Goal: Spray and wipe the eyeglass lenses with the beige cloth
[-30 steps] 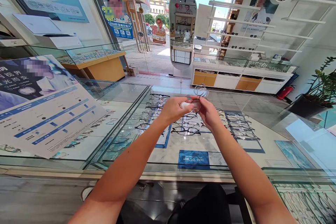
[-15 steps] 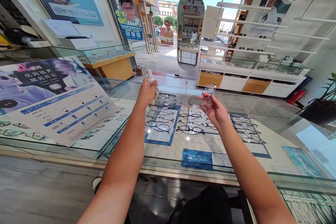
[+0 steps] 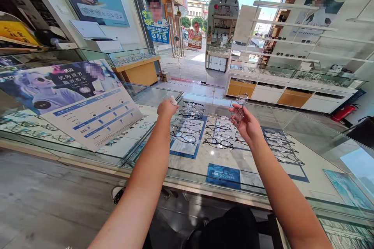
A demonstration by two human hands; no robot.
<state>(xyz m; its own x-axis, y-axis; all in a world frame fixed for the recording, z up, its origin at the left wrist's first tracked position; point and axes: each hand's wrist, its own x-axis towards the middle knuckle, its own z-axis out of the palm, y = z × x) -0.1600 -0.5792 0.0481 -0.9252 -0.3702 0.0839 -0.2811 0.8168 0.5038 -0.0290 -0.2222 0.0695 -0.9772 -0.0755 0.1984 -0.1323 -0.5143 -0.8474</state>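
Note:
My right hand (image 3: 247, 124) is closed on a pair of thin metal-framed glasses (image 3: 239, 109), held upright above the glass display counter (image 3: 210, 163). My left hand (image 3: 166, 108) is a fist around a small white object (image 3: 173, 100) whose tip shows at the knuckles; it hovers low over the counter's far left part. The two hands are about a forearm's width apart. Under the glass lie several rows of dark-framed glasses (image 3: 201, 134) on white and blue trays.
A printed poster (image 3: 78, 101) lies on the glass to the left. Another display case (image 3: 134, 66) stands behind it. A tall oval mirror (image 3: 220, 31), white wall shelves (image 3: 292, 39) and low cabinets (image 3: 280, 93) fill the back. A red fire extinguisher (image 3: 341, 113) lies far right.
My hands were together at the glasses; the left hand pulled away to the left with the white object, rose, then dropped lower toward the counter. The right hand keeps the glasses.

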